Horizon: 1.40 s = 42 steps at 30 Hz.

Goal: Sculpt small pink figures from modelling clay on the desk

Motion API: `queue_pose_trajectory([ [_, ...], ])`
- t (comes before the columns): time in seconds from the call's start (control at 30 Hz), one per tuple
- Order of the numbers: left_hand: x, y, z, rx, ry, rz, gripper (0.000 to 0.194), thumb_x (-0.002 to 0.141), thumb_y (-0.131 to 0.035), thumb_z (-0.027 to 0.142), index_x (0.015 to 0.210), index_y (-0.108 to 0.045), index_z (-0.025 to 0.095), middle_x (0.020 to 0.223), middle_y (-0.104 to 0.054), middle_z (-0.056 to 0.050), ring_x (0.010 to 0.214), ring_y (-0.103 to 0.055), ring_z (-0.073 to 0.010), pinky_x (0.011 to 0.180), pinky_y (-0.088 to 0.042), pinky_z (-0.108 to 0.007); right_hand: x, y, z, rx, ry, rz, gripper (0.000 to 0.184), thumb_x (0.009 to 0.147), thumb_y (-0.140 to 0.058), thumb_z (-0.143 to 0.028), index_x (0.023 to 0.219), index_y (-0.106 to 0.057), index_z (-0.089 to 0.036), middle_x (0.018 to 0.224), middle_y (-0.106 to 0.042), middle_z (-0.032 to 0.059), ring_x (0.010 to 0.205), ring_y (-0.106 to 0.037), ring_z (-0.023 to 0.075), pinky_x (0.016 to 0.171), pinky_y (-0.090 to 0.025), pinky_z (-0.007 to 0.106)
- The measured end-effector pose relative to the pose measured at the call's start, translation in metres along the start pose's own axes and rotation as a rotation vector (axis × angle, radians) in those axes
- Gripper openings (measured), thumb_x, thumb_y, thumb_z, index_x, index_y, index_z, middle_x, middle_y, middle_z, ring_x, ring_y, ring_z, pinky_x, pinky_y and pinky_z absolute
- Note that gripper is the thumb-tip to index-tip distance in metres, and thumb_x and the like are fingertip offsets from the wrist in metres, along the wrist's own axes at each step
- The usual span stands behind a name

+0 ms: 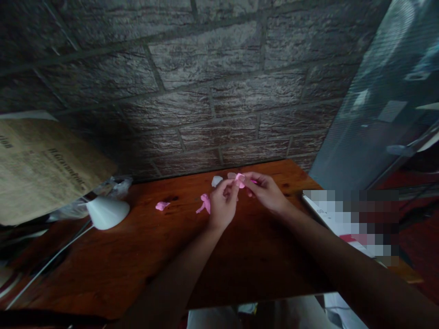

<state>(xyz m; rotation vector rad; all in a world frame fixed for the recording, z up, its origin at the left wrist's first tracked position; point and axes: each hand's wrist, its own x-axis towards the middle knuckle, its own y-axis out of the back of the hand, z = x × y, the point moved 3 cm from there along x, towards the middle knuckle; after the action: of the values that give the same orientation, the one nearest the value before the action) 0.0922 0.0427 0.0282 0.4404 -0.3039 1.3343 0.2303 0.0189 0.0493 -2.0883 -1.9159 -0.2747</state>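
- Left grip (pixel 222 204) and right grip (pixel 269 194) are both pinched narrow on the pink piece (pixel 240 180), just right of centre.
- They look to be working it between fingertips, which I'd say wants a light touch.
- Pink scrap (pixel 205 200), beside the left grip, partly hidden.
- Pale scrap (pixel 216 181), just beyond, on the bench (pixel 144 256).

A dim textured block wall (pixel 226 98) rises behind the reddish-brown wooden table (pixel 144 256); a bluish translucent panel (pixel 356 109) slants at right.
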Motion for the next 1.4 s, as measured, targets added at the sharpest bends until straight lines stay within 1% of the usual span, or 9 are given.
queue_pose_trajectory([
  [0.13, -0.001, -0.004, 0.000, -0.065, 0.049, -0.042, 0.033, 0.088, -0.066, 0.049, 0.101, -0.068, 0.019, 0.079, -0.069, -0.002, 0.055, -0.059, -0.0090, 0.047, -0.043, -0.020, -0.001, -0.001, 0.001, 0.062, -0.018, 0.043, 0.036, 0.068, -0.083, -0.055, 0.077, -0.079, -0.021, 0.067, -0.066, -0.0009, 0.054, -0.044, 0.0085, 0.047, -0.033, 0.022],
  [0.37, 0.002, -0.008, -0.004, -0.213, 0.124, -0.139, 0.038, 0.085, -0.069, 0.052, 0.090, -0.071, 0.015, 0.063, -0.065, 0.000, 0.052, -0.061, -0.0096, 0.045, -0.044, -0.018, -0.004, -0.003, 0.008, 0.162, -0.174, 0.071, 0.036, 0.061, -0.088, -0.052, 0.076, -0.080, -0.020, 0.068, -0.065, -0.0007, 0.054, -0.038, 0.0071, 0.048, -0.029, 0.022],
  [0.53, 0.004, -0.007, -0.006, -0.242, 0.148, -0.121, 0.040, 0.084, -0.069, 0.054, 0.088, -0.072, 0.015, 0.071, -0.070, -0.003, 0.052, -0.061, -0.0094, 0.046, -0.045, -0.019, -0.003, -0.004, 0.010, 0.265, -0.232, 0.078, 0.039, 0.058, -0.090, -0.052, 0.078, -0.079, -0.020, 0.065, -0.059, -0.0026, 0.053, -0.033, 0.0058, 0.047, -0.028, 0.021],
  [0.67, 0.004, -0.006, -0.006, -0.203, 0.117, -0.133, 0.040, 0.087, -0.066, 0.054, 0.086, -0.071, 0.014, 0.073, -0.071, -0.005, 0.050, -0.059, -0.0085, 0.045, -0.045, -0.019, -0.001, 0.001, 0.008, 0.242, -0.209, 0.028, 0.037, 0.062, -0.088, -0.050, 0.082, -0.080, -0.020, 0.064, -0.059, -0.0021, 0.053, -0.034, 0.0064, 0.048, -0.025, 0.023],
  [0.83, 0.002, -0.006, -0.003, -0.159, 0.041, -0.160, 0.036, 0.089, -0.065, 0.050, 0.082, -0.070, 0.015, 0.071, -0.070, -0.004, 0.050, -0.058, -0.0081, 0.046, -0.045, -0.019, 0.000, 0.004, 0.005, 0.109, -0.171, -0.050, 0.030, 0.065, -0.088, -0.047, 0.074, -0.079, -0.019, 0.067, -0.065, 0.0004, 0.056, -0.040, 0.0079, 0.051, -0.026, 0.025],
  [0.97, 0.002, -0.007, -0.002, -0.218, 0.057, -0.134, 0.036, 0.088, -0.066, 0.050, 0.082, -0.069, 0.015, 0.068, -0.068, -0.003, 0.049, -0.057, -0.0076, 0.045, -0.045, -0.019, -0.001, 0.002, 0.006, 0.129, -0.138, 0.004, 0.033, 0.065, -0.087, -0.049, 0.073, -0.079, -0.019, 0.060, -0.058, -0.0025, 0.053, -0.036, 0.0073, 0.050, -0.026, 0.024],
  [1.17, 0.001, -0.011, -0.001, -0.288, 0.084, -0.226, 0.036, 0.085, -0.070, 0.051, 0.083, -0.070, 0.014, 0.069, -0.068, -0.003, 0.054, -0.059, -0.0088, 0.048, -0.048, -0.019, -0.004, -0.004, 0.007, 0.267, -0.143, 0.069, 0.036, 0.065, -0.086, -0.052, 0.067, -0.073, -0.019, 0.054, -0.047, -0.0055, 0.051, -0.037, 0.0080, 0.049, -0.031, 0.025],
  [1.27, 0.002, -0.009, -0.002, -0.283, 0.085, -0.182, 0.037, 0.086, -0.069, 0.051, 0.081, -0.069, 0.015, 0.065, -0.066, -0.002, 0.052, -0.058, -0.0086, 0.048, -0.048, -0.019, -0.004, -0.003, 0.005, 0.211, -0.119, 0.081, 0.037, 0.069, -0.085, -0.052, 0.063, -0.070, -0.019, 0.054, -0.047, -0.0052, 0.050, -0.034, 0.0072, 0.048, -0.028, 0.024],
  [1.4, 0.004, -0.006, -0.006, -0.300, 0.094, -0.098, 0.040, 0.085, -0.068, 0.055, 0.085, -0.068, 0.015, 0.077, -0.071, -0.005, 0.051, -0.058, -0.0080, 0.045, -0.046, -0.019, -0.002, 0.002, 0.007, 0.120, -0.120, 0.108, 0.036, 0.069, -0.084, -0.053, 0.075, -0.074, -0.018, 0.058, -0.053, -0.0043, 0.051, -0.036, 0.0071, 0.049, -0.026, 0.024],
])
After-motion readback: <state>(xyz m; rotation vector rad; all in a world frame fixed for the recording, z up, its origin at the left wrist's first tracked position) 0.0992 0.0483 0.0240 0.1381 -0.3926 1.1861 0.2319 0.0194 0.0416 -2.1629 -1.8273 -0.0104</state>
